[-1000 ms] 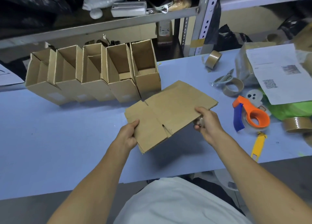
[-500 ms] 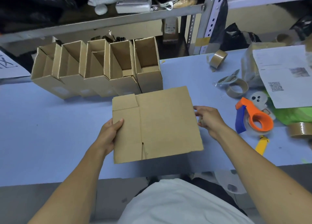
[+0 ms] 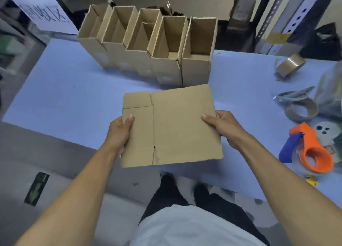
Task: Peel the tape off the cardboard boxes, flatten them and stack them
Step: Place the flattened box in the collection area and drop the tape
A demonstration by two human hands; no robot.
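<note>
Cardboard, flattened: I am holding one collapsed box [image 3: 172, 127] level above the near edge of the desk [image 3: 70, 90], at the centre of the view. My left hand [image 3: 118, 134] is grasping its left edge, thumb lying on top of the panel; my right hand [image 3: 224, 127] is pinching the right edge at 3 o'clock, thumb on top. Whatever the fingers beneath are doing is hidden by the sheet. I am judging the sheet to be light and fairly stiff across its broad panel, yet apt to hinge along the scored fold running from 12 to 6 o'clock and at the loose flaps on its left. Opposite edges, as I am gripping now, seem the best purchase; a single corner would probably let it droop or swing. The surface looks dry and matt, so slipping appears unlikely. At 12 o'clock, five upright boxes [image 3: 148, 45] are standing side by side, open-topped, awaiting flattening. A tape dispenser [image 3: 312, 153] is lying at 3 o'clock.
</note>
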